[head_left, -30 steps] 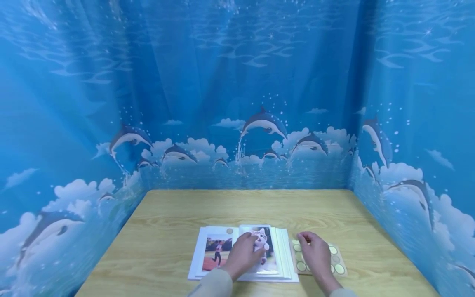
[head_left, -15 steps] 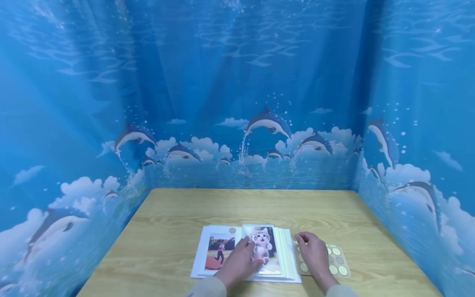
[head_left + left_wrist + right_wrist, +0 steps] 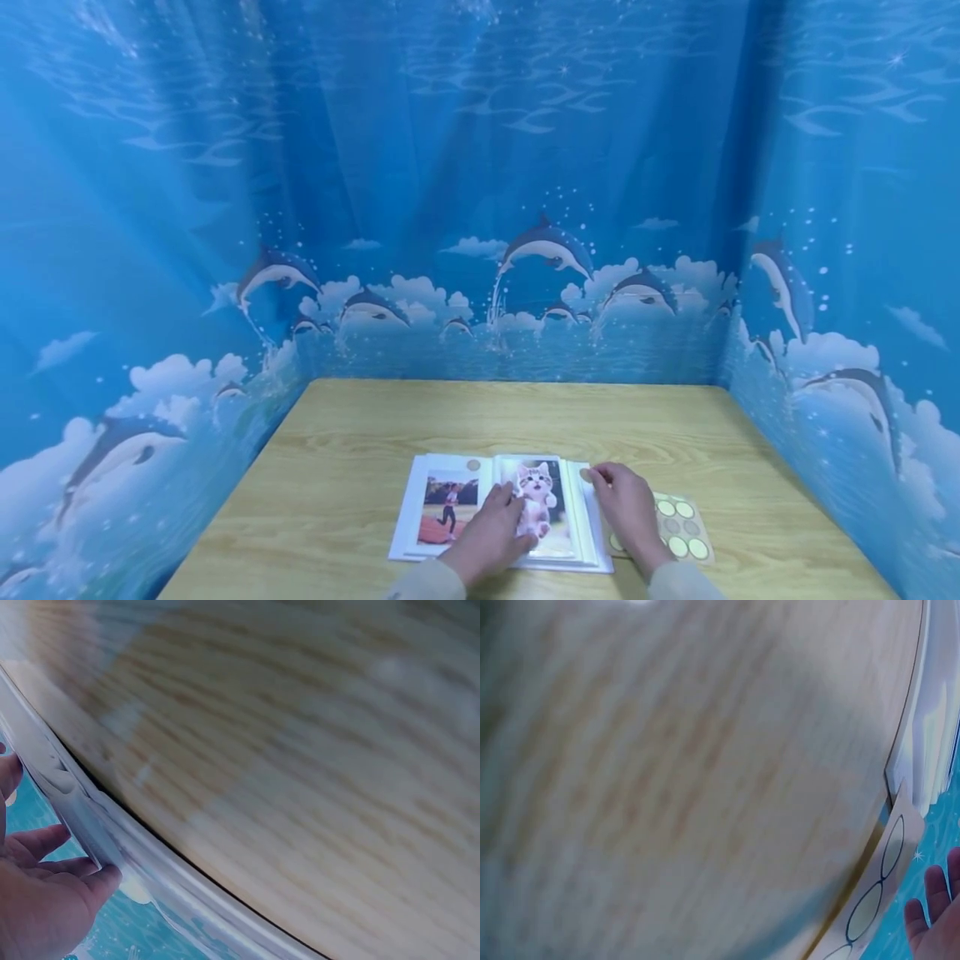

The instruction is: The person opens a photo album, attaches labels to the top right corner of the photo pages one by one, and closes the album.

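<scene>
An open white photo album (image 3: 403,533) lies on the wooden table. Its left page shows a photo of a runner (image 3: 450,504), with a small tan round sticker (image 3: 473,465) above it. On the right side is a kitten photo (image 3: 542,482). My left hand (image 3: 491,529) rests on this photo with fingers spread; the left wrist view catches its fingertips at the album's edge. Between thumb and forefinger, my right hand (image 3: 628,504) pinches another tan round sticker (image 3: 586,475) at the album's upper right corner. Its remaining fingers show partly in the right wrist view.
A sheet of round stickers (image 3: 686,529) lies right of the album, partly covered by my right hand and forearm. Pale yellow circles and a few greyish ones show on it. Blue dolphin-print curtains (image 3: 517,350) border the table (image 3: 360,425) at the back and sides.
My right hand has moved left from over the sticker sheet to the album's upper right corner, with the sticker now visible at its fingertips. The left hand has slid slightly down the kitten photo.
</scene>
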`<state>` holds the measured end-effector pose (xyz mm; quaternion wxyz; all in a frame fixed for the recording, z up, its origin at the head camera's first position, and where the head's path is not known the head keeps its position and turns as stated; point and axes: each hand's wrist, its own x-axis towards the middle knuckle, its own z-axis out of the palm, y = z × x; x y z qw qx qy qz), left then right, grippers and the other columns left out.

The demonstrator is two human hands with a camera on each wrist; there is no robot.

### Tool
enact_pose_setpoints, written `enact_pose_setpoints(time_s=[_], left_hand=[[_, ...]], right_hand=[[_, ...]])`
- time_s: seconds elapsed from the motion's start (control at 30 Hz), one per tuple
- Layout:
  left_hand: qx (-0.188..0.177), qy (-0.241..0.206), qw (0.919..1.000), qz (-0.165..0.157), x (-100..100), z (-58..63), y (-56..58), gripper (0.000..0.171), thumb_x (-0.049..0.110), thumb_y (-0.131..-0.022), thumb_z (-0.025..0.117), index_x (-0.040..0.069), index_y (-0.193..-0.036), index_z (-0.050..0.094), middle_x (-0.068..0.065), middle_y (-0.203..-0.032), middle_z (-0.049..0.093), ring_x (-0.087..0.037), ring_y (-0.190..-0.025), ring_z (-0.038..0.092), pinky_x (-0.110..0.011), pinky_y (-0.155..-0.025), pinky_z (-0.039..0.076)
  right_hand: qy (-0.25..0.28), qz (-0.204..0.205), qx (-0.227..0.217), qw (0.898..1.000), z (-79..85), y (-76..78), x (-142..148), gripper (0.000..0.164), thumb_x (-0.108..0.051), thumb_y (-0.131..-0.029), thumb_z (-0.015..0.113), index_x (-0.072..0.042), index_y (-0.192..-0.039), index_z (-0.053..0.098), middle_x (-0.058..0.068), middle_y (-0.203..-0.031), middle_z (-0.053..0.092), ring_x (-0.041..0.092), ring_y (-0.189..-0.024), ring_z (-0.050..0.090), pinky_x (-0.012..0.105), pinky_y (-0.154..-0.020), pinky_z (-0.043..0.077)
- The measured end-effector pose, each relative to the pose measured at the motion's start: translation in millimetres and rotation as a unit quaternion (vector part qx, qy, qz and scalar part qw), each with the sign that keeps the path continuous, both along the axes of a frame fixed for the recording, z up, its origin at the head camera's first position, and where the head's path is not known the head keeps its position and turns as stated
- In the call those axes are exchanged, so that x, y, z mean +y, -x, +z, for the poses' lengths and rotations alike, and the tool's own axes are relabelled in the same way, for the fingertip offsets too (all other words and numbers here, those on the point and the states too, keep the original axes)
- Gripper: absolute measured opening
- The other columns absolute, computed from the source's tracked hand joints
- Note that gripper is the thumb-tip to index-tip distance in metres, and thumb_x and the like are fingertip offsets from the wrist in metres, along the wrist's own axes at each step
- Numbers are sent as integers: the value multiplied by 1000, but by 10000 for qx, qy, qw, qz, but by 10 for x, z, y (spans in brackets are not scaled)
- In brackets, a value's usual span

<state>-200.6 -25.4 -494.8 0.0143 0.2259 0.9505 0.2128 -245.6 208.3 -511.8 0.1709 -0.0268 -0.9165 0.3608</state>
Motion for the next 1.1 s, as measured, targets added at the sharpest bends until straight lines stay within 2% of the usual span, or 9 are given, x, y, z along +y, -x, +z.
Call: enact_pose_setpoints(time_s=[0.23,0.4,0.8,1.1], left_hand=[[-80,191,9998,51,17,-27,15,67,44,-91,67,4,-142,51,-19,-154,36,-40,-141,32,-52,-113,33],[-159,226,9995,125,23,-43,21,68,46,-90,66,6,-143,50,-17,-156,35,-38,-143,31,-52,-113,33],[-59,387,9992,12,8,-23,38,69,45,-90,67,3,-142,51,-19,-152,39,-41,-140,34,-51,-113,34],[-16,495,9988,-8,17,-9,39,68,45,-90,67,3,-142,51,-19,-152,40,-41,-140,35,-50,-113,35]], right_hand=[[-284,187,182,9993,5,92,-57,17,-20,-93,67,-6,-100,73,10,-96,72,30,-91,67,51,-85,52],[-310,230,97,9992,7,168,-126,17,-21,-95,66,-7,-102,72,9,-97,72,29,-92,67,51,-85,53],[-435,396,-62,9982,21,331,-273,17,-22,-95,66,-8,-101,73,6,-96,71,26,-92,67,49,-85,54],[-836,585,142,9947,16,396,-348,14,-20,-93,68,-8,-96,73,6,-90,71,26,-84,67,48,-80,55]])
